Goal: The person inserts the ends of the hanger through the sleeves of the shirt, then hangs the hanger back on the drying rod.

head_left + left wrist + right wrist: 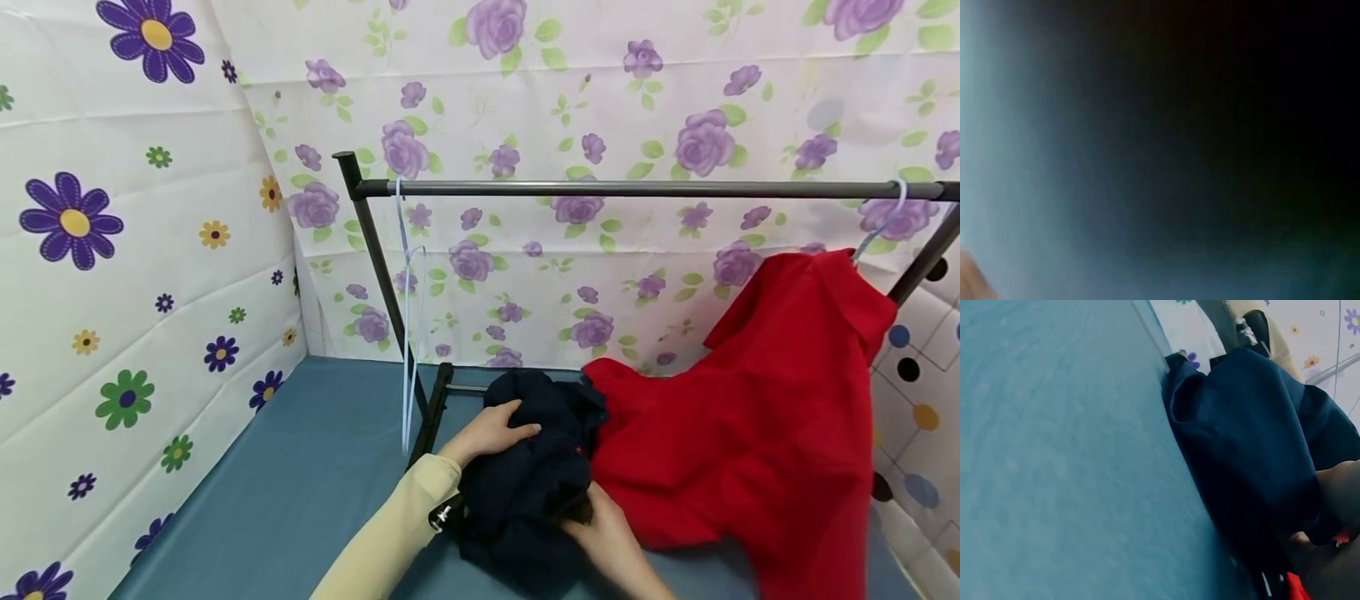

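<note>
My left hand (491, 429) lies over navy garment (525, 479), two digits extended, others hidden, can't tell if gripping; my right hand (609, 533) pinches cloth at its lower side.

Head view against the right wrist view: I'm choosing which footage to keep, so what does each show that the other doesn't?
Only the head view shows the left grip on the dark blue garment, the rose-print backdrop and the red shirt on its hanger.

Only the right wrist view gives a close side look at the garment's edge beside the blue surface, with a hollow fold there.

Both share the garment, that surface, the right grip, the pale sleeve, the dark wristband and some red cloth, mere scraps in the wrist view.
</note>
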The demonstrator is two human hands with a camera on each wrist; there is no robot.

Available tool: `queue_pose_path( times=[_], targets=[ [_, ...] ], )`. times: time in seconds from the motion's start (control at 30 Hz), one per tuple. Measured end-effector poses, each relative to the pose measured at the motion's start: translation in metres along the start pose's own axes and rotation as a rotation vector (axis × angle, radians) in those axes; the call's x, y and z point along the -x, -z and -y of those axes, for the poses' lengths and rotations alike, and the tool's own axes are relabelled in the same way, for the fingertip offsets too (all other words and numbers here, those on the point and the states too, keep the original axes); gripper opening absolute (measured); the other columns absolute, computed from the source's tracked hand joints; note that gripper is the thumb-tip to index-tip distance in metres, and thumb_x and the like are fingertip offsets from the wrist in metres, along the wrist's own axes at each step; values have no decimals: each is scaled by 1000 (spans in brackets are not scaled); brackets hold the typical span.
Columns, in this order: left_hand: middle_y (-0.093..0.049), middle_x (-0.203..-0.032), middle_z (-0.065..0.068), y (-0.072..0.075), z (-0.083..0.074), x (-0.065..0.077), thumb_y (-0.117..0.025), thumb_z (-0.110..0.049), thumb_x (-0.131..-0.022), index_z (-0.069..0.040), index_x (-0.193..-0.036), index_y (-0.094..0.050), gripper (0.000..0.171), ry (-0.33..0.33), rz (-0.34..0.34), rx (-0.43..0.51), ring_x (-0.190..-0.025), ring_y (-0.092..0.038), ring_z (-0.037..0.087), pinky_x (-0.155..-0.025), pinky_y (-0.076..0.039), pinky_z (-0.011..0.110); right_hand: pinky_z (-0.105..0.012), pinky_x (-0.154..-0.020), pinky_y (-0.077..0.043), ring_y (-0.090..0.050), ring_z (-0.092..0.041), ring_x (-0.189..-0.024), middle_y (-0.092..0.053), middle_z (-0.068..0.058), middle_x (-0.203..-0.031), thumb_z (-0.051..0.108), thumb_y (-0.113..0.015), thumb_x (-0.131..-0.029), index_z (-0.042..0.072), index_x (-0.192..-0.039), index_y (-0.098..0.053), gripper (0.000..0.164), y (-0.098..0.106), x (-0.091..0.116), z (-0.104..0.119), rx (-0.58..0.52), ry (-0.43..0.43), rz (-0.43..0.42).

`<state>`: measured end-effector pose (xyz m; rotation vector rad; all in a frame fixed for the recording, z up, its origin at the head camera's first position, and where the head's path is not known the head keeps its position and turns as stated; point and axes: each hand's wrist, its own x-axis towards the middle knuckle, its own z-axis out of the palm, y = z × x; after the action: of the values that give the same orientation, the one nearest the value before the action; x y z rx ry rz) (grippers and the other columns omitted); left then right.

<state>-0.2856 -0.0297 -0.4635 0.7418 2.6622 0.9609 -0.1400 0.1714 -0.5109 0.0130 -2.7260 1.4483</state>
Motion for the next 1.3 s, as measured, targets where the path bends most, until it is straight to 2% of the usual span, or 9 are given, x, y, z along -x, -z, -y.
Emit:
queue_pose_path(
  times=[0.23,0.67,0.9,0.97,1.03,1.1,1.13,1.2,1.3],
  targets=[
    [-55,-144,17,20,17,17,-58,-47,-101,-5,-149,-47,66,-3,-35,64,-129,-54,35,-106,-43,50,-41,-80,-56,-69,-19,-91,-74,-5,-101,19,-87,-79,10,-109,-72,35,22,-3,3,-64,-31,-58],
    [-59,-136,25,43,9,68,-59,-44,-101,7,-142,-52,65,2,-131,79,-121,-60,38,-100,-47,52,-50,-102,-47,-56,-35,-127,-60,-20,-135,3,-74,-90,6,-130,-61,42,76,-24,9,-80,18,-151],
    [-67,-121,22,42,-2,103,-59,-43,-101,6,-134,-58,59,-38,-167,59,-106,-67,31,-90,-53,46,-29,-80,-56,-70,-27,-95,-59,-20,-136,2,-69,-95,11,-137,-56,45,94,-31,13,-117,81,-231],
    [-61,-130,27,41,-7,114,-59,-42,-102,8,-138,-54,62,-36,-155,79,-116,-63,35,-95,-51,48,-25,-78,-55,-70,-25,-93,-59,-19,-137,1,-67,-95,13,-138,-56,46,97,-33,12,-111,94,-241],
    [-64,-118,30,38,-11,122,-58,-42,-102,9,-136,-55,62,-40,-133,86,-102,-67,31,-88,-54,44,-29,-80,-55,-70,-28,-96,-59,-19,-137,-1,-65,-96,13,-140,-56,47,97,-37,8,-87,99,-238],
    [-66,-87,21,33,-13,127,-58,-42,-103,9,-118,-63,53,-46,-100,93,-70,-62,21,-68,-52,34,-37,-87,-55,-68,-34,-104,-57,-20,-139,-1,-62,-97,12,-143,-54,48,96,-41,4,-65,82,-209],
    [-67,-86,21,31,-13,129,-58,-42,-103,9,-116,-63,53,-42,-81,97,-69,-63,22,-67,-53,34,-43,-92,-53,-66,-36,-110,-55,-21,-140,-1,-61,-97,11,-144,-53,49,94,-43,0,-54,71,-189],
    [-52,-61,6,27,-12,132,-58,-43,-102,-1,-92,-61,43,-50,-49,101,-49,-43,12,-52,-40,27,-50,-98,-49,-61,-39,-120,-54,-22,-141,3,-60,-98,9,-145,-51,48,91,-45,-6,-34,49,-151],
    [-45,-55,-5,26,-8,136,-56,-42,-103,-12,-79,-49,40,-44,-11,126,-45,-40,8,-47,-34,23,-54,-104,-44,-54,-41,-127,-54,-25,-142,14,-60,-101,5,-146,-50,47,87,-45,-12,-8,17,-100]
  ],
)
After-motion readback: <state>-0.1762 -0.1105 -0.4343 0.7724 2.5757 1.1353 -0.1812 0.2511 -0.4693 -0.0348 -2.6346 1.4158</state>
